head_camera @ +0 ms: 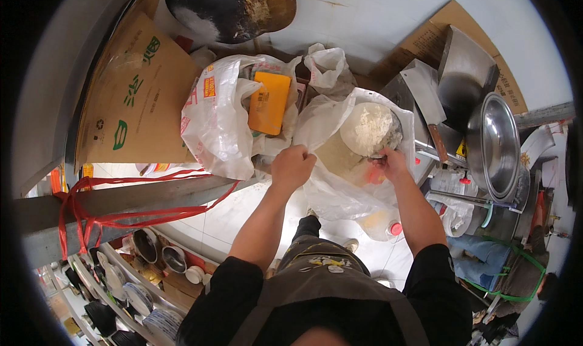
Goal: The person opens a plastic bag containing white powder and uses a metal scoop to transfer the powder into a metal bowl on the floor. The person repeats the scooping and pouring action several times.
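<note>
My left hand (293, 165) grips the gathered near-left edge of a large translucent plastic bag (337, 200). Inside the bag shows a pale powder, and above it a round metal bowl or scoop (370, 128) crusted with the same powder. The fingers of my right hand (391, 162) are closed at the near rim of that bowl, over the bag's opening. Left of this bag stands a white printed plastic bag (218, 114) with an orange box (270, 103) in its mouth. A smaller crumpled white bag (329, 66) sits behind.
Cardboard (136, 100) leans at the left above a metal rail (150, 198) tied with red string. At right are a cleaver (423, 91) and a steel basin (498, 145). A bottle with a red cap (395, 228) stands below the bag. Stacked plates (164, 321) fill lower-left shelves.
</note>
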A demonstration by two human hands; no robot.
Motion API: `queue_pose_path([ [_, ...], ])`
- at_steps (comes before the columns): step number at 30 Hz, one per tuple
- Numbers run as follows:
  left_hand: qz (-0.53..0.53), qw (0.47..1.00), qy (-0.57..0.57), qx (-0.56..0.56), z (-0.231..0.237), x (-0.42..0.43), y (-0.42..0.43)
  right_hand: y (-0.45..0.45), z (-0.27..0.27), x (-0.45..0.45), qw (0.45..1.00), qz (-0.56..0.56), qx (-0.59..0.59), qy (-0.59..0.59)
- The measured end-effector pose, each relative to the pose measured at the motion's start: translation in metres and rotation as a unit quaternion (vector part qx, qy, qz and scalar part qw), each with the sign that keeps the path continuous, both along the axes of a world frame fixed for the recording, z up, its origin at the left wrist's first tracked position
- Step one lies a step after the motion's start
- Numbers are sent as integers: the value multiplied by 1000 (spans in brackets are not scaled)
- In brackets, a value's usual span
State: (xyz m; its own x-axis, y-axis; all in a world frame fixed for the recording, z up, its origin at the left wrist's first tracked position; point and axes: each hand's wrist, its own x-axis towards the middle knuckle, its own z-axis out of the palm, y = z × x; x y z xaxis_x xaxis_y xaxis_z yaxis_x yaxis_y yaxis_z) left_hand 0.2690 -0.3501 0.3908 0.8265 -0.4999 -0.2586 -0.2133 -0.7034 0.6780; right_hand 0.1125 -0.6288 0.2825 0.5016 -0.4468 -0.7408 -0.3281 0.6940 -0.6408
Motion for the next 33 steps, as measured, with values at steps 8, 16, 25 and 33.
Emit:
queue_pose_path([
  [8, -4, 1000, 5, -30, -2, -3, -2, 32, 22, -17, 997, 24, 68, -20],
  [16, -14, 999, 17, -49, -6, -4, -3, 61, 55, -31, 992, 6, 98, -76],
  [25, -24, 997, 0, -72, -14, -8, -1, 80, 61, -26, 993, -24, 67, -92],
  [33, -21, 998, 22, -57, 0, -10, 4, 80, 64, -28, 990, -6, 74, -116],
])
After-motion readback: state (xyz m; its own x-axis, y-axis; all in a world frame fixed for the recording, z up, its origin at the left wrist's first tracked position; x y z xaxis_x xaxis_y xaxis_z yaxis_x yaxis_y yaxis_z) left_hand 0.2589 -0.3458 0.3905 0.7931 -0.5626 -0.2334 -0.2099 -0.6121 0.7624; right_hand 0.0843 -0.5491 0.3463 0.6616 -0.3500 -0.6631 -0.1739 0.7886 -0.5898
